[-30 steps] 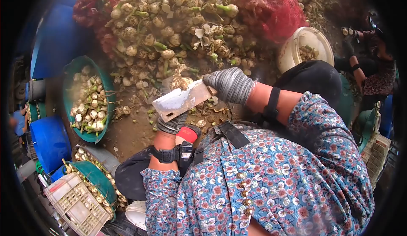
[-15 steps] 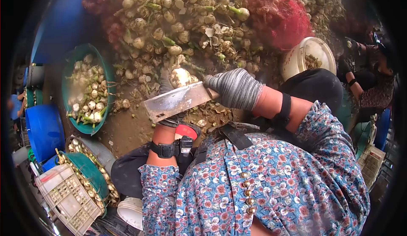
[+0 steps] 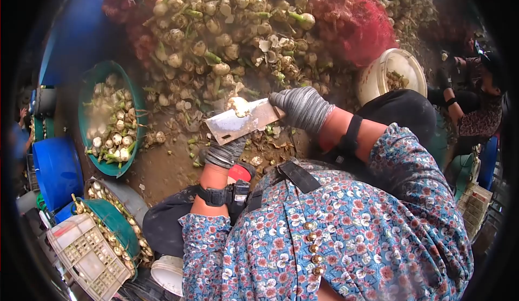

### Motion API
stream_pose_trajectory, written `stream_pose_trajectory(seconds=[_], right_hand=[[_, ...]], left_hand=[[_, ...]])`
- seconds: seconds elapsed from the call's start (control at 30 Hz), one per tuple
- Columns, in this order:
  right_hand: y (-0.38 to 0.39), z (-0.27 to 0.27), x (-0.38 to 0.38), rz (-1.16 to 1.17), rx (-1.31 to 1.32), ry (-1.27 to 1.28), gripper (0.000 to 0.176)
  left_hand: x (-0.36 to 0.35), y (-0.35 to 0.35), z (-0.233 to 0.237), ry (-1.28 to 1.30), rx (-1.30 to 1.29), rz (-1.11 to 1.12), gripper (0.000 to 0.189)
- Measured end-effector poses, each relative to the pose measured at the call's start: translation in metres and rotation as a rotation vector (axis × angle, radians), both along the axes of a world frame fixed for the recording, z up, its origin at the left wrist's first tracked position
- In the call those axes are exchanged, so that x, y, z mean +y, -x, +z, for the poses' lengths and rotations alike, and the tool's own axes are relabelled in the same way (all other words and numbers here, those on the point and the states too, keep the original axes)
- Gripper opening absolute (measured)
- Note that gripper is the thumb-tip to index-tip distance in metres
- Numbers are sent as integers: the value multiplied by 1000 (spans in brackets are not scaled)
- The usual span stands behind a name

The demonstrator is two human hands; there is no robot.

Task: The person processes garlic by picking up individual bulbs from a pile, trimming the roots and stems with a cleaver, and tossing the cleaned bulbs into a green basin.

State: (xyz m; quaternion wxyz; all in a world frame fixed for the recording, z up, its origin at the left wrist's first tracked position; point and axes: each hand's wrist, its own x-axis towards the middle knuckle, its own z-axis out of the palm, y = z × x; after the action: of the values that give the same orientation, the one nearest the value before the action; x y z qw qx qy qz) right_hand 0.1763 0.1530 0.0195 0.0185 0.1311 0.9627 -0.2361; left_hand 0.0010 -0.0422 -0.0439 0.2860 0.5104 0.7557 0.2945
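Note:
My right hand (image 3: 304, 108), in a grey striped knit glove, is closed around the handle end of a cleaver (image 3: 227, 127). The broad blade points left and lies across in front of my left hand (image 3: 223, 152), also gloved. A garlic bulb (image 3: 238, 105) shows just above the blade's upper edge, its root side dirty. My left hand's fingers are mostly hidden behind the blade but appear wrapped round this bulb. Beyond both hands spreads a big heap of garlic (image 3: 216, 47) with green stems.
To the left stands a green basin (image 3: 82, 114) of trimmed garlic, with a blue tub (image 3: 57, 168) and a plastic crate (image 3: 89, 252) nearer. A red mesh sack (image 3: 351, 22) and a tipped white bucket (image 3: 374, 79) are at upper right. Another person (image 3: 478, 101) sits at far right.
The cleaver has moved right and slightly up, its blade now covering the lower part of the garlic bulb. My left hand has shifted right, and the bulb sits lower.

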Motion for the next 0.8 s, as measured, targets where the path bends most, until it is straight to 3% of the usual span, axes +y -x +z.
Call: stream_pose_trajectory(seconds=[0.1,0.13,0.2,0.23,0.33,0.37,0.4,0.47,0.5,0.57,0.6,0.63,0.7,0.73,0.8], right_hand=[[-1,-2,4,-38,-36,-20,23],[6,3,13,-190,-264,21,20],[-6,-31,50,-386,-262,31,18],[-2,-27,50,-397,-315,15,27],[11,-4,11,-429,0,714,44],[15,-3,-6,-376,221,951,56],[16,21,-12,-444,21,1173,52],[22,15,-21,-398,58,1373,49],[25,51,-15,-441,-127,1237,44],[24,50,-12,-424,37,1237,43],[26,49,-13,-409,115,1240,43],[29,72,-12,-433,24,1228,44],[31,33,-18,-323,202,1093,52],[37,28,-24,-249,327,1070,56],[28,29,-23,-176,91,734,63]], left_hand=[[-6,-4,0,-133,126,93,62],[4,-13,32,-232,-6,127,70],[18,-21,80,-321,-150,143,80],[19,-19,90,-308,-164,143,83],[26,-20,81,-337,-154,180,76],[31,-23,78,-355,-95,172,77],[34,-25,74,-361,-42,154,77],[42,-23,65,-231,150,93,74],[44,-24,74,-374,234,124,79],[39,-26,81,-504,-37,298,73],[31,-25,69,-477,-394,432,65],[25,-24,54,-439,-752,558,57],[15,0,4,-195,-959,503,48],[13,1,4,-129,-994,451,45],[14,-1,6,-59,-529,176,40]])
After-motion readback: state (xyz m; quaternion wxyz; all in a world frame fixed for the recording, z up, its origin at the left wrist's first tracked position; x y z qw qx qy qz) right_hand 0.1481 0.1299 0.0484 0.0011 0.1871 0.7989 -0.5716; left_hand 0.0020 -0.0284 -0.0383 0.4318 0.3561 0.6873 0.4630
